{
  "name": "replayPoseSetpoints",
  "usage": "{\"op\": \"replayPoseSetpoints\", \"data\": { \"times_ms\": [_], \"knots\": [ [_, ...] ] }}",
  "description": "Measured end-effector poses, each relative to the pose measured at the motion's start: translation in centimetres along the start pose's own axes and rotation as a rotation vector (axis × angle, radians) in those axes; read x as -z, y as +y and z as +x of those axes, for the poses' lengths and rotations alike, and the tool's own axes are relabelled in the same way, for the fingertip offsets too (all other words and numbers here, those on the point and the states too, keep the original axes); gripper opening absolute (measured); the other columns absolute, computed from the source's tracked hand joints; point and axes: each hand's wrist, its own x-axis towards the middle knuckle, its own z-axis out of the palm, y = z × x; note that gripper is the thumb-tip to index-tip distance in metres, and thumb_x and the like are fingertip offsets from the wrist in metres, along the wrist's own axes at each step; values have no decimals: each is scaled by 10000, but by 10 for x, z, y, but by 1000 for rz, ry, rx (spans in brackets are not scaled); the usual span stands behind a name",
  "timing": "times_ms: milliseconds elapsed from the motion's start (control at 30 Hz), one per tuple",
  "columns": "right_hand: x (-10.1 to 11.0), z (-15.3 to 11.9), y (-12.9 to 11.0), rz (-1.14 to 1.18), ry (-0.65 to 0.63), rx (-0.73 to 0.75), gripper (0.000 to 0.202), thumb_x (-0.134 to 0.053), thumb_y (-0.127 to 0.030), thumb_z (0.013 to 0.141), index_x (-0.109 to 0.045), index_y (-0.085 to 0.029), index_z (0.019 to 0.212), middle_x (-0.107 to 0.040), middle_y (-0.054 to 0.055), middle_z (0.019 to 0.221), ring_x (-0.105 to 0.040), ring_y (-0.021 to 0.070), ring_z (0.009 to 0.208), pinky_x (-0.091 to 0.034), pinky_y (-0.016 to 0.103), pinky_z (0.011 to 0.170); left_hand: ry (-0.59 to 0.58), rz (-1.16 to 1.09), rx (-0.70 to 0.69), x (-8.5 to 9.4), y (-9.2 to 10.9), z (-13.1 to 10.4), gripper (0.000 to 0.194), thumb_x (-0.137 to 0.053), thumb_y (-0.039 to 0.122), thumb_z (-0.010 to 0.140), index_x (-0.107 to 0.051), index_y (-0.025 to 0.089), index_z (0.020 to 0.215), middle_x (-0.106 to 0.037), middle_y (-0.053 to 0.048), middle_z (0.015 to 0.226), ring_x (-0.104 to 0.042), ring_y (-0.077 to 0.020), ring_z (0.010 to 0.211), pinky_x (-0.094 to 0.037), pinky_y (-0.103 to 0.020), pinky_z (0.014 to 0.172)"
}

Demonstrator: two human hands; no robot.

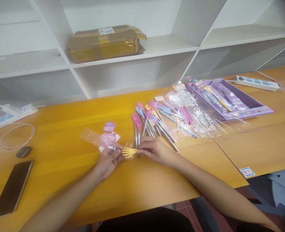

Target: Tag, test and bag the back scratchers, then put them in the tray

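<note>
Pinched in my left hand (109, 161) is a clear plastic sleeve (90, 136), stretching up and to the left. A yellow hand-shaped piece (129, 152) lies between my hands, its fingers at the sleeve's end. The fingertips of my right hand (154, 150) grip the base of that yellow piece. Just beyond my left hand sit several pink and purple printed cards (108, 138). Behind my right hand is a pile of metal rods with pink, blue, purple and orange hand-shaped heads (147, 113).
Colored tubes (186, 115) and clear bags (200, 120) lie right of the rods. A purple box (247, 111) holds packaged pieces. A phone (12, 188), dark small object (24, 151) and power strip (12, 116) are left. Another power strip (258, 83) is back right; a carton (106, 45) sits on the shelf.
</note>
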Motion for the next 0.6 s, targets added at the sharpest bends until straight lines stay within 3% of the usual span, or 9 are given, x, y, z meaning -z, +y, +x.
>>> {"op": "replayPoseSetpoints", "data": {
  "times_ms": [600],
  "knots": [
    [2,0,2,-35,38,-4,357,-585,-462,1093,-814,-210,985,-697,69,934,-686,176,851,-549,317,783,40,11,3,-2,-2,0,280,-980,258,753,-802,167,949,-822,-43,975,-784,-184,903,-693,-309,826]
  ]
}}
